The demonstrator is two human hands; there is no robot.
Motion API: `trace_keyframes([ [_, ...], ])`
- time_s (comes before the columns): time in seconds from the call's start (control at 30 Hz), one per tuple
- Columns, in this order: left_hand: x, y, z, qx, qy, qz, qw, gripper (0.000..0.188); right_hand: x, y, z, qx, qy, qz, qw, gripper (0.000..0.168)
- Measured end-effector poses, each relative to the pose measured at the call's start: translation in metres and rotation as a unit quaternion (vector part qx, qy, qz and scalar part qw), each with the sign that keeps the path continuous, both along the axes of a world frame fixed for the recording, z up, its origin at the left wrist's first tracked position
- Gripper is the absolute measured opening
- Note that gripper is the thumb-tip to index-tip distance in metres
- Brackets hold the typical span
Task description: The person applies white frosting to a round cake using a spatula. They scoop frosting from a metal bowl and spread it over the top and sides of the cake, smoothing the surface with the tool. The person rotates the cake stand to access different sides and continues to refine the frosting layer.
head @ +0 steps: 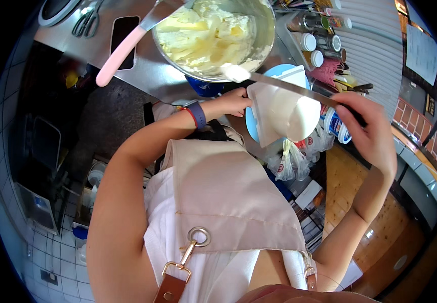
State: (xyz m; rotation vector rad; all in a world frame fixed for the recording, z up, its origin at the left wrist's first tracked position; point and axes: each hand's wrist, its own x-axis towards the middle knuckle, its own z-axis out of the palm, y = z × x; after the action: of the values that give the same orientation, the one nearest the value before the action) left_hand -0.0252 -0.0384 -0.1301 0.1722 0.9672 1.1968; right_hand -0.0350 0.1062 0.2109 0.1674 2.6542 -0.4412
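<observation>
My right hand [370,128] grips the dark handle of a long metal icing spatula [284,86]. A lump of white cream [236,72] sits on its tip, over the near rim of a large metal bowl [270,38]. Pale yellow and white cream [207,36] fills much of that bowl. My left hand [240,102], with bent fingers, is at the edge of a white square board [262,128] on a light blue round turntable [252,127]; whether it grips the edge is unclear. On the board stands a smooth, domed white cake-like form [296,113], partly behind the spatula blade.
A pink-handled spatula [122,55] rests across the bowl's left side, over a phone [125,41] on the steel counter [150,83]. Scissors [86,22] lie farther left. Jars [309,41] stand in a tray at right. Plastic bags [292,163] hang below the turntable.
</observation>
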Motion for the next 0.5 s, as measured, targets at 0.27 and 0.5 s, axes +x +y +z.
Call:
trace_keyframes([
  [0.27, -0.011, 0.007, 0.003, -0.021, -0.057, 0.058, 0.996, 0.031, 0.036, 0.002, 0.025, 0.354, -0.038, 0.1, 0.929, 0.023],
  [0.5, -0.025, 0.018, 0.013, -0.02, -0.03, 0.081, 0.996, 0.032, 0.061, -0.016, -0.018, 0.431, -0.024, 0.214, 0.876, 0.018],
])
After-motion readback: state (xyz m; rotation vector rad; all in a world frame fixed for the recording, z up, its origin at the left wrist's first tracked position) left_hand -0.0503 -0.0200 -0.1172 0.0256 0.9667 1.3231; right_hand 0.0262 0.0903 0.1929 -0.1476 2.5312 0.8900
